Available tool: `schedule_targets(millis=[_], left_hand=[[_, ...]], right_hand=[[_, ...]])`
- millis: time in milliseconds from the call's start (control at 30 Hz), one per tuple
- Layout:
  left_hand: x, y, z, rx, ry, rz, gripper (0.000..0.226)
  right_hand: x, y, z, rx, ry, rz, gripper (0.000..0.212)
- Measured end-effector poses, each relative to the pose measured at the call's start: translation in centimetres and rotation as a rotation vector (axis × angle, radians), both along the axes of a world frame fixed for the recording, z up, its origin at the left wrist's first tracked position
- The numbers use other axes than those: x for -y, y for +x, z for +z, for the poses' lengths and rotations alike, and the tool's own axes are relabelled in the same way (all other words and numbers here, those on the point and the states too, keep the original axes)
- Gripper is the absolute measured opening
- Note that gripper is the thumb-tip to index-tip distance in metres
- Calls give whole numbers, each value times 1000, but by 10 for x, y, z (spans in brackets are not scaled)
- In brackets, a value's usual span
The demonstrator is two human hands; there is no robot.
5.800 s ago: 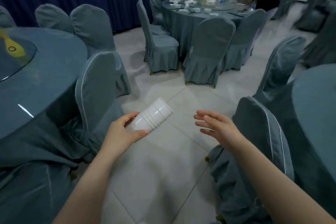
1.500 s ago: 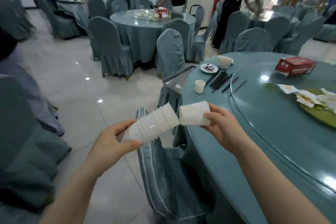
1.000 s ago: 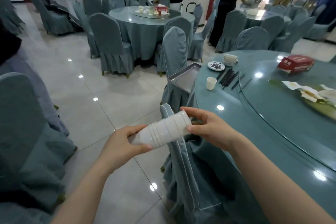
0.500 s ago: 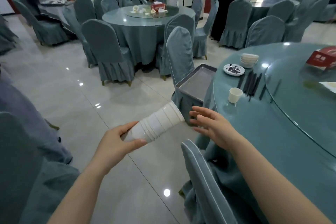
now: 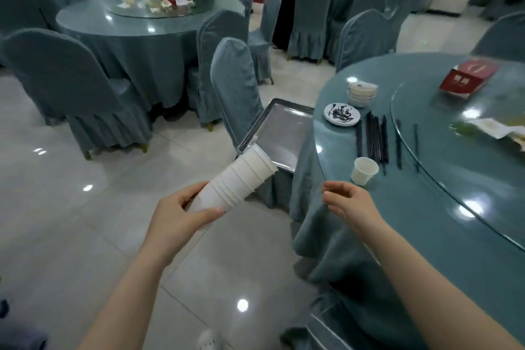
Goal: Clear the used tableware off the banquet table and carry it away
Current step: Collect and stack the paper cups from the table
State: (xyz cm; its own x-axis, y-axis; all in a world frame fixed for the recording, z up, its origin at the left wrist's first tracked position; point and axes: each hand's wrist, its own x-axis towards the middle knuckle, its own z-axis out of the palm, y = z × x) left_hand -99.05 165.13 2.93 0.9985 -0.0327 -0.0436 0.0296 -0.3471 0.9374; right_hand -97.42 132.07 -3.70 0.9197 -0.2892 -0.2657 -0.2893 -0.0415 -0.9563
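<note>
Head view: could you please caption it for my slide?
Left hand holds stacked white paper cups; open right hand nears single cup.

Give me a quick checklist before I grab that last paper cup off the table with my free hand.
1. Right hand free: ok, fingers loose, holding nothing.
2. Single cup reachable: ok, upright near the table edge, just beyond the fingertips.
3. Cup empty: cannot tell, its inside is not visible.
4. Path clear: ok, chopsticks lie just behind the cup, not between it and the hand.
5. Cup stack secure: ok, left hand grips its base, open end tilted toward the cup.
6. Tray ready: ok, it looks empty.
</note>
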Motion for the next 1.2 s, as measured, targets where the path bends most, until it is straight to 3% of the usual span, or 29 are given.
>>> schedule_targets(millis=[367, 467, 633, 700, 767, 833, 967, 1000, 1067, 1200], left_hand=[[14, 194, -4, -31, -23, -316, 48], [33, 238, -5, -38, 3, -412, 51], [74, 306, -14, -36, 61, -516, 51], [91, 329, -17, -25, 89, -543, 51], [109, 347, -16, 0, 113, -558, 51], [127, 362, -16, 34, 135, -571, 51], [158, 382, -21, 48, 185, -629, 58], [166, 385, -22, 51, 204, -661, 57], [183, 392, -26, 44, 237, -726, 55], [218, 397, -27, 43, 284, -874, 56]], right_hand=[[16, 66, -11, -74, -356, -377, 24], [41, 84, -16, -166, -584, -429, 41], [94, 133, -44, -424, -741, -329, 88], [104, 152, -56, -515, -740, -242, 88], [110, 171, -61, -489, -755, -234, 72], [112, 193, -50, -357, -690, -320, 64], [105, 227, -4, 47, -22, -520, 48], [105, 231, 8, 123, 66, -525, 43], [106, 236, 26, 198, 121, -462, 36], [99, 237, 31, 89, 109, -249, 32]])
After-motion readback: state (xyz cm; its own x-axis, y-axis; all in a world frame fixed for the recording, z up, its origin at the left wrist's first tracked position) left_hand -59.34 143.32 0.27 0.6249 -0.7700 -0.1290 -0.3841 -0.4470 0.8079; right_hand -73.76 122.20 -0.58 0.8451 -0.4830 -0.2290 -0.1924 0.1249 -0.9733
